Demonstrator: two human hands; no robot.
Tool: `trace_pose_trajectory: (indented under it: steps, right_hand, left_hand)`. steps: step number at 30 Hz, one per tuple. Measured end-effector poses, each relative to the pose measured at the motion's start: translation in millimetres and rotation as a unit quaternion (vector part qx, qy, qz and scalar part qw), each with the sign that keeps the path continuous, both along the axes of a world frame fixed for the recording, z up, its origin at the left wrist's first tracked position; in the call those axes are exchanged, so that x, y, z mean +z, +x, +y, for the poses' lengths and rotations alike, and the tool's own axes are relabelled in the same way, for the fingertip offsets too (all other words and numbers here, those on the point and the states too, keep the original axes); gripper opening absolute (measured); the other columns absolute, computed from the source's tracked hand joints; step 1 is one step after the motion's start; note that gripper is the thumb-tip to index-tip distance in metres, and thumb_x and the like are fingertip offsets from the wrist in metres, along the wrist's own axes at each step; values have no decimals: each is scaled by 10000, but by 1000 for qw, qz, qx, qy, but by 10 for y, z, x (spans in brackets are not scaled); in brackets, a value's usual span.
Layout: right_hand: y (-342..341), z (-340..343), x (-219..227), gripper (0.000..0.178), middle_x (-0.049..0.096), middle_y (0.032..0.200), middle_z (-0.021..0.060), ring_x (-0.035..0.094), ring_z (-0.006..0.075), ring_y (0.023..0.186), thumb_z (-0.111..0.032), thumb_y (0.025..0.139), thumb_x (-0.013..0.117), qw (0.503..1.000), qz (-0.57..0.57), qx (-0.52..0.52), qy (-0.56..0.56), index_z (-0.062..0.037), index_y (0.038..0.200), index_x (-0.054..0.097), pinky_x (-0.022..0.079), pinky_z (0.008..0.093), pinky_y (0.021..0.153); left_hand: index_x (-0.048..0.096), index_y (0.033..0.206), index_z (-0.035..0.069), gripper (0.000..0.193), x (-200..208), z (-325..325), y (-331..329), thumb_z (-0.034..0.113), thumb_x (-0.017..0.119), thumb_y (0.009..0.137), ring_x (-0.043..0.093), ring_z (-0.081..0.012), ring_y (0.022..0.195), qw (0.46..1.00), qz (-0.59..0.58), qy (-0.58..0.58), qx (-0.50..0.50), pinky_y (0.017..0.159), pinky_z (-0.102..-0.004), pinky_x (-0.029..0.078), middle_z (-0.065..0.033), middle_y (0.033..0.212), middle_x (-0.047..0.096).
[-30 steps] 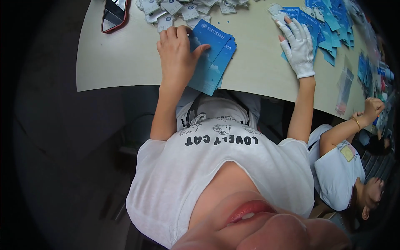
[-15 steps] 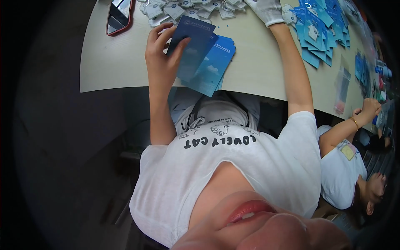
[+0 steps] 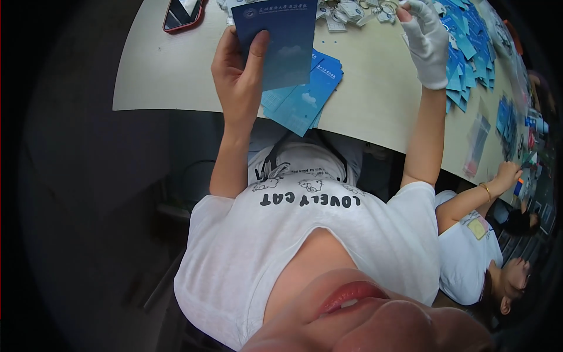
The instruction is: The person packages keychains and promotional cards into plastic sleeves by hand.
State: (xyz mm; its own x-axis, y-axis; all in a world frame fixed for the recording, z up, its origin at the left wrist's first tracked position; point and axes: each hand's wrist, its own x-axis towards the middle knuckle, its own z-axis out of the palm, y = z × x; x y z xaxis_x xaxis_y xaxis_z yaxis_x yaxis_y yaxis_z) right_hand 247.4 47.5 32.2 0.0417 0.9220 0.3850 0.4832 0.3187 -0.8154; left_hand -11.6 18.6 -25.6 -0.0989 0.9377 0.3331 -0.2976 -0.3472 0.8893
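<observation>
My left hand [image 3: 241,76] grips a dark-to-light blue printed card [image 3: 281,50], thumb on its front and fingers behind. The card is raised above a small fanned stack of similar blue cards [image 3: 311,102] near the table's front edge. My right hand [image 3: 427,44], in a white glove with bare fingertips showing, is raised at the right of a pile of small white key-ring tags [image 3: 346,12]. Its thumb and finger are pinched together on what looks like one such tag; the glove partly hides it.
A phone in a red case [image 3: 183,14] lies at the table's far left. A heap of blue cards with white tags [image 3: 472,58] spreads at the right, with a clear plastic bag [image 3: 478,144] nearer. Another person [image 3: 469,240] works at the table on my right.
My left hand has lifted the blue card higher and turned it more upright. My right hand has drawn back from the tags, its fingers now raised and pinched.
</observation>
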Motion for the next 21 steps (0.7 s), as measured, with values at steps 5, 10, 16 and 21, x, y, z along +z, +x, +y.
trace_pose_trajectory:
  steps: [5,10,16,21]
  right_hand:
    - [-262,-492,-93,240,522,1273,81,528,182,1099,-246,865,650,993,30,116,4,-103,1058,651,420,296,904]
    - [-704,-640,-376,236,536,1205,72,511,128,1037,-266,870,662,994,111,-4,-6,-46,956,651,405,240,857]
    - [-913,-697,-428,247,569,1126,52,547,111,940,-230,875,670,985,166,-44,-17,1,956,635,431,240,827]
    - [-975,-699,-540,191,581,1073,59,560,103,931,-74,837,705,968,245,-55,22,-1,973,592,462,235,821]
  left_hand:
    - [596,1018,-24,139,-82,-25,234,82,595,927,492,-48,745,997,68,44,13,673,-184,391,6,833,592]
    - [621,1016,-26,168,-41,-157,379,102,635,908,542,-44,774,996,-61,-9,-66,697,-185,432,-1,856,634]
    - [664,988,-11,173,-44,-231,382,62,709,838,586,-42,786,992,-74,-43,-90,707,-177,459,-24,878,679]
    - [689,1013,-2,207,-22,-261,397,60,725,819,601,-47,779,986,-117,-82,-88,710,-185,476,-34,879,696]
